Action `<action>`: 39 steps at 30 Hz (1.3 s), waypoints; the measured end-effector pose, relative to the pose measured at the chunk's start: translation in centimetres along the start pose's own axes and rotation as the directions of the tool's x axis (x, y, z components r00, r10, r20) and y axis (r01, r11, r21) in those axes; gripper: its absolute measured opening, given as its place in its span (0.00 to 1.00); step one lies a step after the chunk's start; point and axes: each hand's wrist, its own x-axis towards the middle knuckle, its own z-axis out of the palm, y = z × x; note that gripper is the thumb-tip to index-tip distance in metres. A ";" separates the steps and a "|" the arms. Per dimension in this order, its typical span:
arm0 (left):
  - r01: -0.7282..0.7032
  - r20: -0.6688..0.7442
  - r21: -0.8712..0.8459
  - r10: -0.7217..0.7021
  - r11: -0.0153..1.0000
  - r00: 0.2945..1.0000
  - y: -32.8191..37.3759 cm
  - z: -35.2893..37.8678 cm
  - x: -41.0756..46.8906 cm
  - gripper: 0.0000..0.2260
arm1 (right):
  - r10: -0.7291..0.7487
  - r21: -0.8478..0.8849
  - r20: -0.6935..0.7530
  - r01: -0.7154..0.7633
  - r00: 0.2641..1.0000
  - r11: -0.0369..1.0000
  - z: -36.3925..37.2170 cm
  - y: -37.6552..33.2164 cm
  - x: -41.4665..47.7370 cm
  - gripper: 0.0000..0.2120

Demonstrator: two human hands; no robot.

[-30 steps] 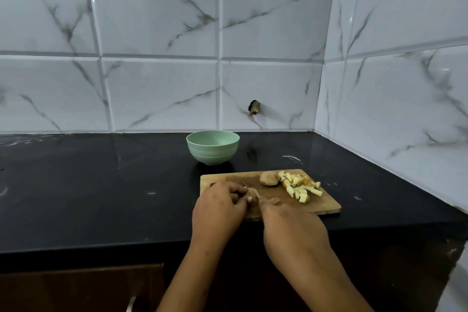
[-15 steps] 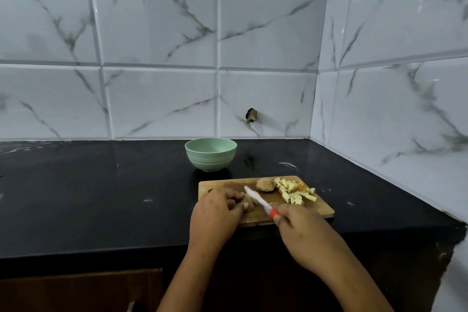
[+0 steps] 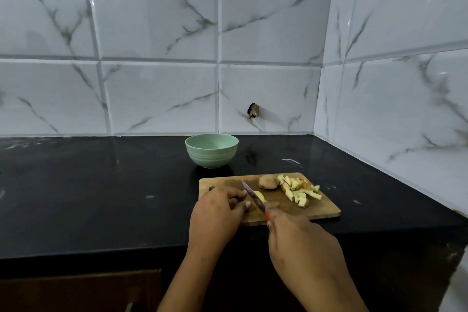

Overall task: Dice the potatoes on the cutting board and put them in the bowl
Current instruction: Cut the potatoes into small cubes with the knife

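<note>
A wooden cutting board point(image 3: 321, 210) lies on the black counter. My left hand point(image 3: 217, 213) holds a potato piece at the board's left part, its fingers curled over it. My right hand point(image 3: 298, 238) grips a knife point(image 3: 252, 196) with a red handle; the blade slants down into the potato, and a pale cut slice point(image 3: 259, 195) shows to the right of the blade. An unpeeled potato half point(image 3: 268, 181) and a heap of potato dice point(image 3: 298, 190) sit at the board's far right. The green bowl point(image 3: 211, 151) stands behind the board, and I see nothing inside it.
White marble tiles cover the back wall and the right wall, which meet in a corner point(image 3: 316, 132) behind the board. The black counter point(image 3: 88, 192) stretches far to the left. A wooden cabinet front point(image 3: 76, 291) sits under the counter's edge.
The knife rose clear of the potato, then came back down; its blade now sits in the potato with a pale slice beside it. My left hand kept its hold. The view tilted slightly.
</note>
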 end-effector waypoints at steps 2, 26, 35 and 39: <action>0.004 0.014 -0.008 -0.004 1.000 1.000 0.0 0.0 0.1 0.11 | -0.017 -0.021 0.000 0.017 1.000 1.000 0.2 0.0 0.5 0.25; 0.056 0.001 -0.057 -0.056 0.997 0.998 0.1 -0.3 -0.2 0.08 | -0.049 0.070 -0.003 0.049 0.999 0.996 -0.8 0.1 0.6 0.20; 0.059 -0.005 -0.053 -0.059 0.997 0.998 -0.1 0.0 -0.1 0.08 | -0.017 0.049 0.003 0.016 1.000 0.999 -0.5 -0.4 0.1 0.25; 0.046 -0.019 -0.063 -0.047 0.997 0.999 -0.2 0.1 -0.1 0.08 | -0.032 -0.025 0.020 0.032 0.999 0.999 -0.5 -0.7 0.3 0.25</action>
